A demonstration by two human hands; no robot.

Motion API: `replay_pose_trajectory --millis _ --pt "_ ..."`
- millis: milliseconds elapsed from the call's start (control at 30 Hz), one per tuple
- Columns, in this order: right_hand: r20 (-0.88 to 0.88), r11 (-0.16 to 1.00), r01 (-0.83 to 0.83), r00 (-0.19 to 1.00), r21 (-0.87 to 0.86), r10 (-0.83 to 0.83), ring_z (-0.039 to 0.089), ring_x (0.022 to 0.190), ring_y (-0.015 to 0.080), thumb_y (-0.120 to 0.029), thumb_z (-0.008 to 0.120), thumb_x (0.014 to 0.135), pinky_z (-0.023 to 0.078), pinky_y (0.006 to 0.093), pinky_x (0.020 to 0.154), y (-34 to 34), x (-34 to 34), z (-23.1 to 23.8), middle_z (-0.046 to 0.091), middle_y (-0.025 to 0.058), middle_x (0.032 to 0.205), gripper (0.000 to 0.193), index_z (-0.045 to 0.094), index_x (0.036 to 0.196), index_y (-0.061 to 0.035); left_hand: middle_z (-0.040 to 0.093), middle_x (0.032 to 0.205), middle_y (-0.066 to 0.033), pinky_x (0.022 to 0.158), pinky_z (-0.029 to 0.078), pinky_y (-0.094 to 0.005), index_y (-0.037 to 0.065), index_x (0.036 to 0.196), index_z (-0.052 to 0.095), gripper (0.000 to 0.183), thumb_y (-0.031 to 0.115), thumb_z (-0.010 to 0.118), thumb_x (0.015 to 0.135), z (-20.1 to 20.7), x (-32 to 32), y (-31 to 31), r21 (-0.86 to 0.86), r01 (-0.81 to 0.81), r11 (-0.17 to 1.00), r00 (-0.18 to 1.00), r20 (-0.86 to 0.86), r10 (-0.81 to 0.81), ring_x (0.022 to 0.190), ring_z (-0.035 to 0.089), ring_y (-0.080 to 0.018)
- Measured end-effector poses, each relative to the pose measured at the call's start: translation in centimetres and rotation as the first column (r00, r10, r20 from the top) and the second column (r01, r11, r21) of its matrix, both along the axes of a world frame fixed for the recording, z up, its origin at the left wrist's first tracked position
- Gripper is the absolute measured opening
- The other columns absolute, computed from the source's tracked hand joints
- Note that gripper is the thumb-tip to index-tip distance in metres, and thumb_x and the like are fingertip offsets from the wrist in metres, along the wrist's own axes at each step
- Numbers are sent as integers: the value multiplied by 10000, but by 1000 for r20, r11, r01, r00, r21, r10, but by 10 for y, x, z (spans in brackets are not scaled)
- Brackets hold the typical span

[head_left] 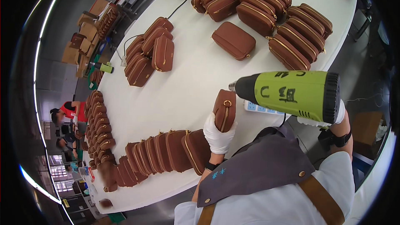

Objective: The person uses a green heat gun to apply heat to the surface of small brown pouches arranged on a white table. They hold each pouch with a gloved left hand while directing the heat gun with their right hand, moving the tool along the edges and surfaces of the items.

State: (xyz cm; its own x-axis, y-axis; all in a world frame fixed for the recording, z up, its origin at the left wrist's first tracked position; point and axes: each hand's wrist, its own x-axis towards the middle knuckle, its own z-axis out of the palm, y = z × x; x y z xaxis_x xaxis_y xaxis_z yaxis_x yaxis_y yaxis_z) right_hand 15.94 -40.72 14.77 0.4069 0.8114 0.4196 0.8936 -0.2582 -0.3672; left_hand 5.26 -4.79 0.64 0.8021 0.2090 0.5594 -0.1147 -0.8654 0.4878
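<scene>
In a white glove, my left hand (218,136) is closed round a small brown zip bag (225,112), held up over the table's near edge with its gold zip and ring showing. My right hand (341,113), also gloved, holds a green and black heat gun (291,93). The gun's body hides its handle and most of that hand's fingers. Its metal nozzle (232,86) points left, close to the top end of the bag. Just left of my left hand stands a row of brown bags (162,152) with gold zips.
On the white table (189,100) lie a single brown bag (234,41), a small pile of bags (150,52) and several rows of bags (298,33). A power strip (260,107) sits under the gun. Another person in red (74,110) is at the far left.
</scene>
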Motion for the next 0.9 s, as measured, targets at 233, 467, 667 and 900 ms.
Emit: replay_pose_trajectory --millis 233,467,667,900 --pt "-112 990 -139 984 10 139 659 940 263 -94 709 793 500 360 887 -17 -18 -6 690 100 1056 270 702 1061 -61 527 1180 -175 855 495 -421 9 1306 405 869 182 877 598 -24 -30 12 -170 6 985 1000 -11 -8 1015 587 -352" --pt "-436 946 -265 840 187 322 661 924 224 -92 693 841 516 328 861 -8 -8 -20 685 99 1074 265 678 1100 -40 561 1137 -168 867 489 -420 15 1297 422 873 164 885 572 -19 -39 4 -240 -13 971 999 -39 4 1014 590 -332" --pt "-895 969 142 428 201 123 597 763 103 -64 758 782 525 263 662 28 -7 -19 677 51 945 346 640 1103 -8 560 1193 -181 918 478 -406 20 1300 437 858 158 883 581 -13 -37 11 -343 -157 926 986 -114 124 1073 580 -317" --pt "-943 932 308 320 193 90 622 836 122 -43 788 742 532 273 737 23 -22 4 684 56 983 407 640 1121 -21 480 1371 -137 1037 407 -474 64 1401 379 609 420 544 936 16 10 26 -917 -66 -394 986 1 -168 1229 491 -321"
